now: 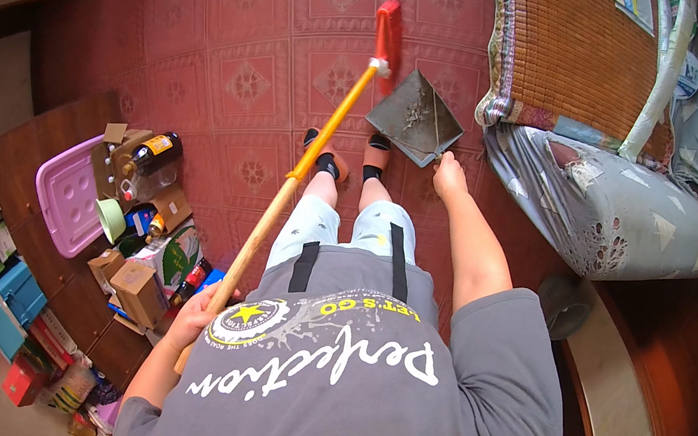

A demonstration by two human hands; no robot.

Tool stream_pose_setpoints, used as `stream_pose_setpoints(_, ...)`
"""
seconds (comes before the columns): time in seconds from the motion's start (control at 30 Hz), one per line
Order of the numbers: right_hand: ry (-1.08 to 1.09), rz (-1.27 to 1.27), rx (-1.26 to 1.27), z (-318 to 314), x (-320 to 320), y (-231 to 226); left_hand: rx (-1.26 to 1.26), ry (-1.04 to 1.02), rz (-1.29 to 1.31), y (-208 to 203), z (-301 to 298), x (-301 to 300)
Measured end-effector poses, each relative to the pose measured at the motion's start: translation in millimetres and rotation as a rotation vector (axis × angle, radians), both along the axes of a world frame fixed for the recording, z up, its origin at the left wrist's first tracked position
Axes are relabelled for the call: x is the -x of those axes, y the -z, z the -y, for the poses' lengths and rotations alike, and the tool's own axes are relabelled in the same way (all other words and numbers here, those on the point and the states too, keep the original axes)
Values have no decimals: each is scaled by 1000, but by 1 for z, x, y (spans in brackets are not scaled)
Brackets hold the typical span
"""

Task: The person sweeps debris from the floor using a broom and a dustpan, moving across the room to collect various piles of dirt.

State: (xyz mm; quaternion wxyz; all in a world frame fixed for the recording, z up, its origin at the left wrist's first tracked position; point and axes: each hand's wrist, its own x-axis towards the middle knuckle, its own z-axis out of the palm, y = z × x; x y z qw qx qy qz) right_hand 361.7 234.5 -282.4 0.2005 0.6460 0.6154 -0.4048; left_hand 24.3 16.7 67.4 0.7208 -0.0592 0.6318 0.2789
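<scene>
My left hand is closed round the wooden handle of a broom, close to its upper end at my left side. The yellow-orange shaft runs forward to a red head on the floor, joined by a white collar. A dark metal dustpan lies just right of the broom head, with grey dust and bits on it. Out to my right, my right hand grips the dustpan by its near corner; the handle is mostly hidden in the fingers.
Red patterned tiles cover the floor. On the right stands a sofa with torn grey cloth and a brown woven mat. At the left are a pink plastic lid, bottles and cardboard boxes. A bin sits behind my right arm.
</scene>
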Motion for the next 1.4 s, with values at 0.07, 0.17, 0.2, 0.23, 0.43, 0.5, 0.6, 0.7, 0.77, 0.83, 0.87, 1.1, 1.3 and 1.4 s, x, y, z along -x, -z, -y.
stream_pose_setpoints(0.07, 11, -18, -34, -5, -9, 1, -11, 77, -61, 4, -3, 7)
stream_pose_setpoints(0.17, 27, -25, -33, 1, -17, -9, -17, 180, -154, 16, -13, 13)
stream_pose_setpoints(0.2, 36, -28, -53, 3, -22, -7, 15, 191, -158, 21, -20, 17)
stream_pose_setpoints(0.23, 43, -34, -71, 4, -26, -4, 49, 201, -166, 25, -29, 21)
stream_pose_setpoints(0.43, 74, -15, -52, 7, -35, 4, 93, 281, -218, 49, -55, 11)
stream_pose_setpoints(0.5, 66, 12, -36, 5, -34, 5, 116, 261, -115, 52, -52, -3)
stream_pose_setpoints(0.6, 42, 58, -30, 4, -33, 3, 129, 257, -27, 41, -56, -20)
stream_pose_setpoints(0.7, 28, 85, -17, 7, -43, 6, 105, 161, 56, 42, -39, -11)
stream_pose_setpoints(0.77, 23, 89, -1, 6, -45, 6, 112, 81, 149, 30, -33, -4)
stream_pose_setpoints(0.83, 10, 84, -21, 5, -45, 3, 47, -49, 265, 15, -28, -5)
stream_pose_setpoints(0.87, 23, 69, -25, 7, -45, 4, 12, 24, 191, 13, -18, -3)
stream_pose_setpoints(1.1, 76, 39, -77, 20, -55, 6, 57, 242, -55, 6, -29, 9)
stream_pose_setpoints(1.3, 91, 33, -68, 33, -71, 7, 80, 404, -116, 57, -63, -3)
stream_pose_setpoints(1.4, 138, 51, -65, 38, -68, 5, 91, 300, 22, 59, -64, -21)
